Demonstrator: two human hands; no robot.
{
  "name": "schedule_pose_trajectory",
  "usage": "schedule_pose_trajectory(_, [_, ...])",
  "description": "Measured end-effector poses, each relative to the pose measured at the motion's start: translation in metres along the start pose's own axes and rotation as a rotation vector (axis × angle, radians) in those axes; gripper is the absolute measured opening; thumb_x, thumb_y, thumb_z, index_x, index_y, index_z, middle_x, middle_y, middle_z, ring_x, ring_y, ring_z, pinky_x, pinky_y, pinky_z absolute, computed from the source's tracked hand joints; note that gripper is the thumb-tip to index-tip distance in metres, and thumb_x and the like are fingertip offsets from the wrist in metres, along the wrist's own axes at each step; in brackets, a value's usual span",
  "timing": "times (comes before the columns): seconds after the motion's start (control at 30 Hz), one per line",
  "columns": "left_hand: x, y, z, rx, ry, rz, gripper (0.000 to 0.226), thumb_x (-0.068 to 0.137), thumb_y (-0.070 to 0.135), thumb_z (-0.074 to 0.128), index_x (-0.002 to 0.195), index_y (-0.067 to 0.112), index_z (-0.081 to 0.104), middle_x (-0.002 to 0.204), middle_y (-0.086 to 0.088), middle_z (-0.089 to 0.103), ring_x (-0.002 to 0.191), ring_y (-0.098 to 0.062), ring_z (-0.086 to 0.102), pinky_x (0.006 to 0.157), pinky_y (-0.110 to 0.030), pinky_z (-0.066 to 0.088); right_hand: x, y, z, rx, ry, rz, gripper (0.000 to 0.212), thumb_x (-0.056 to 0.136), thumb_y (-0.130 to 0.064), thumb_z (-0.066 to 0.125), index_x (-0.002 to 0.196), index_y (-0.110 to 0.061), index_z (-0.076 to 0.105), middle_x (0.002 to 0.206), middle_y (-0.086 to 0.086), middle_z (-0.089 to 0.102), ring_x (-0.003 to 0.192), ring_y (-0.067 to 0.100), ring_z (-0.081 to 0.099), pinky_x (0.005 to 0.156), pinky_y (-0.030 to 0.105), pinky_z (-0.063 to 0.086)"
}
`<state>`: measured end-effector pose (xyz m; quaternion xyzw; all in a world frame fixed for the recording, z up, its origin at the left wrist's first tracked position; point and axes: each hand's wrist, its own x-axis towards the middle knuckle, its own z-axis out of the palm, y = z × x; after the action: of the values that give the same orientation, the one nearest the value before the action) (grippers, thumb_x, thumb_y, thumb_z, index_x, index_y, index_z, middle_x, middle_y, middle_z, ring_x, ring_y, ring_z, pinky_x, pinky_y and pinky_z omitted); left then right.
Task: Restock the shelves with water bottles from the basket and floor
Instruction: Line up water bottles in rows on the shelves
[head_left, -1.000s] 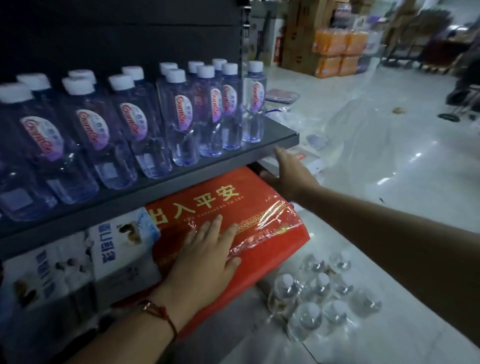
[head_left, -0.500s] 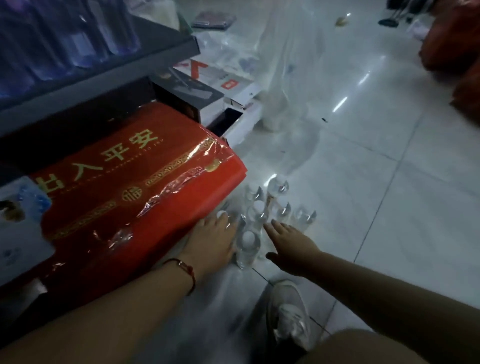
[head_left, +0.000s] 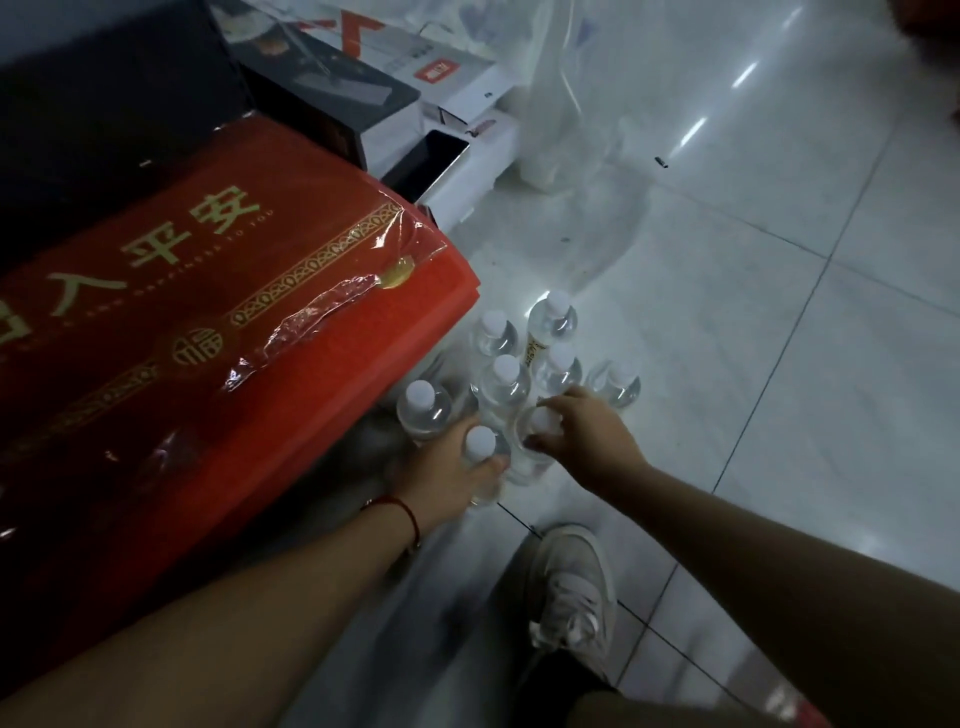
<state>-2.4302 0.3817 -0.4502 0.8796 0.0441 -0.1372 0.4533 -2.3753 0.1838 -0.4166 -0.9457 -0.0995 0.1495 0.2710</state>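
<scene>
Several clear water bottles with white caps stand upright in a cluster on the white tiled floor, beside the red package. My left hand grips the nearest bottle below its cap. My right hand curls round the neck of the bottle next to it. Both bottles still seem to stand among the others. The shelf with the stocked bottles is out of view.
A big red plastic-wrapped package with gold writing juts out at the left. Black and white boxes and a clear plastic bag lie behind it. My white sneaker stands just below the bottles.
My view dropped from the shelf to the floor. Both hands left the red package, reached down to the bottle cluster and each closed on a bottle.
</scene>
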Motion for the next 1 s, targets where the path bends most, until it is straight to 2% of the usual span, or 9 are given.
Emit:
schedule_pose_trajectory(0.1, [-0.016,0.011,-0.019,-0.009,0.035,-0.006,0.037,0.078,0.061,0.065,0.088,0.026,0.058,0.085,0.007,0.068,0.080,-0.013,0.067,0.075,-0.046,0.056,-0.009,-0.007,-0.023,-0.001,-0.004,0.001,0.041,0.078,-0.044,0.078,0.104,-0.014,0.071,0.101,-0.001,0.058,0.087,0.017,0.059,0.075,0.034,0.049])
schedule_pose_trajectory(0.27, [-0.079,0.055,-0.082,0.042,0.139,0.112,0.041,0.079,0.064,0.065,0.095,0.027,0.060,0.084,0.008,0.067,0.077,-0.001,0.063,0.065,-0.026,0.053,-0.050,-0.058,-0.089,0.122,0.057,-0.085,0.042,0.071,-0.054,0.079,0.091,-0.018,0.074,0.090,-0.005,0.060,0.081,0.013,0.058,0.073,0.035,0.050])
schedule_pose_trajectory(0.43, [-0.155,0.137,-0.160,-0.079,0.330,0.126,0.035,0.077,0.052,0.069,0.094,0.024,0.056,0.084,0.011,0.062,0.075,-0.002,0.059,0.061,-0.015,0.045,-0.117,-0.157,-0.175,0.211,0.068,-0.272,0.041,0.077,-0.048,0.077,0.110,-0.026,0.069,0.103,-0.021,0.062,0.085,-0.002,0.058,0.075,0.020,0.048])
schedule_pose_trajectory(0.5, [-0.190,0.172,-0.186,-0.197,0.401,0.163,0.036,0.068,0.044,0.065,0.091,0.017,0.059,0.079,0.007,0.064,0.069,-0.005,0.060,0.059,-0.020,0.049,-0.149,-0.201,-0.202,0.256,0.070,-0.369,0.028,0.080,-0.047,0.075,0.092,-0.023,0.071,0.091,-0.015,0.072,0.080,0.000,0.065,0.080,0.028,0.054])
schedule_pose_trajectory(0.63, [-0.274,0.229,-0.233,-0.244,0.464,0.300,0.015,0.081,0.017,0.077,0.091,0.009,0.068,0.074,0.005,0.067,0.061,-0.003,0.062,0.053,-0.013,0.049,-0.209,-0.285,-0.229,0.448,0.068,-0.526,0.027,0.084,-0.038,0.074,0.104,-0.019,0.075,0.094,-0.001,0.077,0.086,0.014,0.073,0.079,0.035,0.059])
schedule_pose_trajectory(0.77, [-0.368,0.259,-0.280,-0.024,0.441,0.396,0.056,0.069,0.063,0.076,0.122,0.049,0.063,0.096,0.033,0.071,0.088,0.015,0.066,0.071,-0.007,0.049,-0.272,-0.365,-0.237,0.572,0.033,-0.686,0.020,0.087,-0.035,0.072,0.099,-0.020,0.076,0.092,0.005,0.077,0.082,0.023,0.075,0.069,0.036,0.061])
schedule_pose_trajectory(0.83, [-0.409,0.264,-0.304,0.099,0.483,0.345,0.069,0.068,0.074,0.075,0.130,0.046,0.060,0.099,0.027,0.073,0.091,0.009,0.067,0.080,-0.023,0.057,-0.304,-0.407,-0.239,0.613,0.060,-0.760,0.020,0.087,-0.034,0.073,0.097,-0.016,0.076,0.091,0.008,0.076,0.082,0.025,0.074,0.071,0.036,0.061])
schedule_pose_trajectory(0.9, [-0.450,0.269,-0.325,0.128,0.533,0.292,0.050,0.074,0.066,0.076,0.106,0.027,0.073,0.087,0.007,0.076,0.079,-0.006,0.070,0.076,-0.034,0.057,-0.334,-0.445,-0.238,0.616,0.050,-0.878,0.023,0.088,-0.035,0.072,0.092,-0.012,0.075,0.087,0.008,0.076,0.080,0.023,0.073,0.072,0.034,0.058])
schedule_pose_trajectory(1.0, [-0.511,0.277,-0.348,-0.008,0.586,0.290,0.040,0.073,0.057,0.073,0.070,0.017,0.067,0.068,0.000,0.068,0.063,-0.010,0.061,0.062,-0.025,0.046,-0.374,-0.497,-0.236,0.707,-0.035,-0.976,0.034,0.087,-0.041,0.071,0.083,-0.007,0.071,0.073,0.002,0.072,0.067,0.014,0.066,0.063,0.024,0.054])
